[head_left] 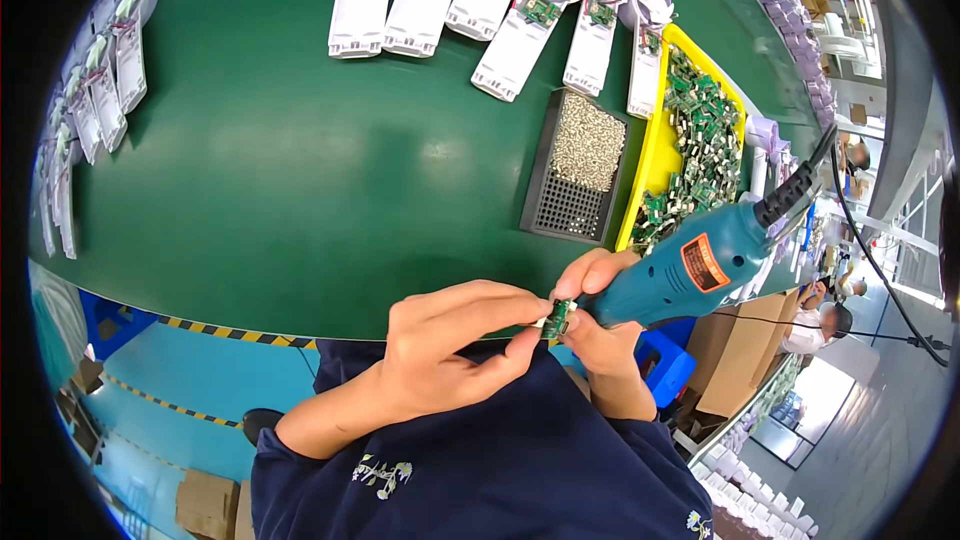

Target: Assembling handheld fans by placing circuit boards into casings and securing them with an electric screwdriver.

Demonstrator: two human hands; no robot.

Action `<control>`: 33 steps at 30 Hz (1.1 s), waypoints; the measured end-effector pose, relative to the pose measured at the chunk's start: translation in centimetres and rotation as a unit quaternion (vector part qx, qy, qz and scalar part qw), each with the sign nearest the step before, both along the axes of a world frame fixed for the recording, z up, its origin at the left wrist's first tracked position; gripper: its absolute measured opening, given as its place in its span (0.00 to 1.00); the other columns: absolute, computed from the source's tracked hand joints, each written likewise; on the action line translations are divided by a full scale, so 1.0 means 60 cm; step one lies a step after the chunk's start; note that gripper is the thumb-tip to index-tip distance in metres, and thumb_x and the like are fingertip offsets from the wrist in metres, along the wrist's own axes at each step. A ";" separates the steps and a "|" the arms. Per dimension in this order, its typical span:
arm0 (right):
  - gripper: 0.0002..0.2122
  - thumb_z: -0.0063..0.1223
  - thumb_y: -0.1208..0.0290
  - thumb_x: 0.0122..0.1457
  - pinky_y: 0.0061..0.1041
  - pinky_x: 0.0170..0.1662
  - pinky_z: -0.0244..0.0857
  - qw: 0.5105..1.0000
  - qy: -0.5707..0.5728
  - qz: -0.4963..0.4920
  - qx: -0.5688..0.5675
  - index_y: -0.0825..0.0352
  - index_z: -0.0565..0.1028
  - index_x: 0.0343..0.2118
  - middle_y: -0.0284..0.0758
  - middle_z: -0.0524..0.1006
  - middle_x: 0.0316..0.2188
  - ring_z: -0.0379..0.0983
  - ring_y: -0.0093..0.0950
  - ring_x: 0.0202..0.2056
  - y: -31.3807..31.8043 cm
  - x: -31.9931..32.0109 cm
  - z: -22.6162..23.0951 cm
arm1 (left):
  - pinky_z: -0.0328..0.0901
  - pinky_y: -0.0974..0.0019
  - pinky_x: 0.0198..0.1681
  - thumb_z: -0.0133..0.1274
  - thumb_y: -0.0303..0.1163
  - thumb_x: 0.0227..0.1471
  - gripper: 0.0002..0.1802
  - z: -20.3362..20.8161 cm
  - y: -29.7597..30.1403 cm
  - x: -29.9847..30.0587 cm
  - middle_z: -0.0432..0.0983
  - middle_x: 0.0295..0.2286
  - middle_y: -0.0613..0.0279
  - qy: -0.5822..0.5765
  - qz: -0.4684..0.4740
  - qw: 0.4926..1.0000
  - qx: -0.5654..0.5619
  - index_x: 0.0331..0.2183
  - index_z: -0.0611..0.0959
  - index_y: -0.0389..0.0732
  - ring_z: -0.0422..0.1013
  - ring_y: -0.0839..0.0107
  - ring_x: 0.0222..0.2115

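Left hand (440,345)'s got a little green circuit board (556,321) pinched in its fingertips, right by the tabletop (330,190)'s near edge. Right hand (605,342)'s closed around a teal corded power tool (665,275), fingertips on the board too. Black tray (567,212) sits beside the yellow bin (655,165), toward the right edge.

Brown carton (207,503), blue floor (215,375), black-and-yellow tape (237,334)

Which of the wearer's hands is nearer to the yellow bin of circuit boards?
Right. The right hand, at the small green circuit board, is close to the near end of the yellow bin; the left hand is farther off to the left.
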State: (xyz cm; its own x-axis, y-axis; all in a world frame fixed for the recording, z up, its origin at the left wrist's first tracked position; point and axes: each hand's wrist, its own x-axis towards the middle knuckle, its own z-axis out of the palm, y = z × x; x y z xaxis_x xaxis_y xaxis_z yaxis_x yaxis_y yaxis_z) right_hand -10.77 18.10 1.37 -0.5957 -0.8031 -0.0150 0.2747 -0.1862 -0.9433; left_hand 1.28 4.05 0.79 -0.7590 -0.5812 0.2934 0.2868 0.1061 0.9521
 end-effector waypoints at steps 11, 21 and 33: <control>0.17 0.61 0.88 0.52 0.16 0.33 0.67 0.997 -0.031 -0.055 0.032 0.68 0.69 0.42 0.41 0.74 0.37 0.70 0.19 0.30 0.011 0.020 -0.005 | 0.74 0.71 0.29 0.61 0.13 0.37 0.14 0.001 -0.007 0.003 0.83 0.28 0.54 -0.034 -0.026 0.999 -0.006 0.33 0.85 0.32 0.80 0.66 0.27; 0.15 0.61 0.84 0.54 0.13 0.23 0.60 0.994 -0.034 -0.086 0.065 0.68 0.70 0.42 0.41 0.75 0.37 0.65 0.15 0.21 0.007 0.029 -0.011 | 0.74 0.71 0.29 0.60 0.13 0.39 0.15 0.001 -0.026 -0.001 0.82 0.28 0.53 -0.057 -0.060 0.997 0.004 0.34 0.85 0.32 0.80 0.66 0.27; 0.12 0.57 0.82 0.58 0.16 0.17 0.58 0.974 -0.162 -0.145 0.064 0.67 0.68 0.42 0.40 0.74 0.38 0.64 0.16 0.17 -0.010 0.044 -0.004 | 0.74 0.68 0.32 0.62 0.15 0.40 0.16 -0.009 -0.045 -0.011 0.82 0.31 0.54 -0.066 -0.133 0.989 0.028 0.37 0.85 0.33 0.79 0.64 0.30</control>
State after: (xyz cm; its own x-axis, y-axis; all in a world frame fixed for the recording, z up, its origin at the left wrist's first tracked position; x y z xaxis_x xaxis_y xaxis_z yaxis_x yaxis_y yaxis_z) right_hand -8.14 17.52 1.13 -0.7445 -0.5812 -0.3286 0.5155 -0.1877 -0.8361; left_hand 0.63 1.35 0.24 -0.9163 -0.3692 0.1553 0.1713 -0.0107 0.9852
